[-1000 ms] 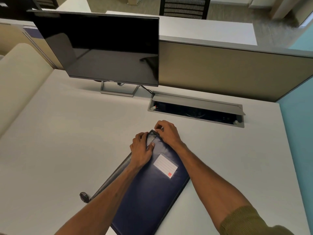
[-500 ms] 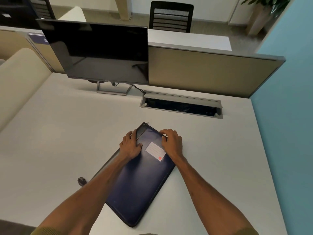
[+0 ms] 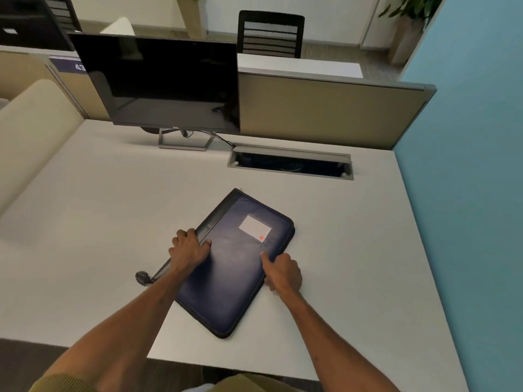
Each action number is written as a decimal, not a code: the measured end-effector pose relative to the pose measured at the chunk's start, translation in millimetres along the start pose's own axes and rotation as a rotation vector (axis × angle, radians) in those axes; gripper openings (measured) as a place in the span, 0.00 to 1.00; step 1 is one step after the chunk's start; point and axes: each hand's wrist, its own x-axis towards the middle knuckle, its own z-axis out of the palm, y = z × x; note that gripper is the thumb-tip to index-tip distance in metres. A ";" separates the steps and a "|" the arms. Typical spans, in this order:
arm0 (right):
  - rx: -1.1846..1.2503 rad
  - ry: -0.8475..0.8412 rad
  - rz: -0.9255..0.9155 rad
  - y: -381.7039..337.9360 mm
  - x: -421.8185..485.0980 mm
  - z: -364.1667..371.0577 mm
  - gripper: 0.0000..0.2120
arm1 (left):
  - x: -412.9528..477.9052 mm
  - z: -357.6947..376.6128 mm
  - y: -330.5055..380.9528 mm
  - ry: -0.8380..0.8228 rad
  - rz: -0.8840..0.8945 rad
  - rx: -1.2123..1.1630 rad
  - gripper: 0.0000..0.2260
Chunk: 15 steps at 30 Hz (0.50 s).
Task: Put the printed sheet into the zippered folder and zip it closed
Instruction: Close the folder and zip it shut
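A navy zippered folder (image 3: 235,267) lies flat and tilted on the white desk (image 3: 99,222), with a white label (image 3: 254,227) on its cover. My left hand (image 3: 189,248) presses on the folder's left edge, its fingers curled over the dark spine. My right hand (image 3: 283,274) is closed at the folder's right edge, index finger on the cover. Whatever it pinches is hidden under the fingers. The folder's far and right edges look closed. No printed sheet is visible.
A small black knob-like object (image 3: 142,277) sits at the folder's near left end. A dark monitor (image 3: 164,83) stands at the back, an open cable tray (image 3: 291,165) beside it. A beige partition (image 3: 325,114) and a blue wall (image 3: 467,165) bound the desk.
My right hand has slid from the folder's far corner down along its right edge toward me. My left hand has shifted back along the left edge. The view has pulled back.
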 end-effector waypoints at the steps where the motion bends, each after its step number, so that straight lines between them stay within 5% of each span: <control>1: -0.008 -0.019 0.004 0.9 -3.6 4.1 0.27 | 0.0 -1.7 -0.2 -0.007 0.007 0.005 0.26; 5: 0.041 0.015 0.029 -8.2 -3.2 1.0 0.25 | 2.3 -6.4 -4.1 -0.029 0.038 -0.031 0.19; 15: 0.051 0.144 -0.001 -31.0 11.0 -21.6 0.26 | -11.9 6.4 -1.8 -0.068 0.214 -0.020 0.29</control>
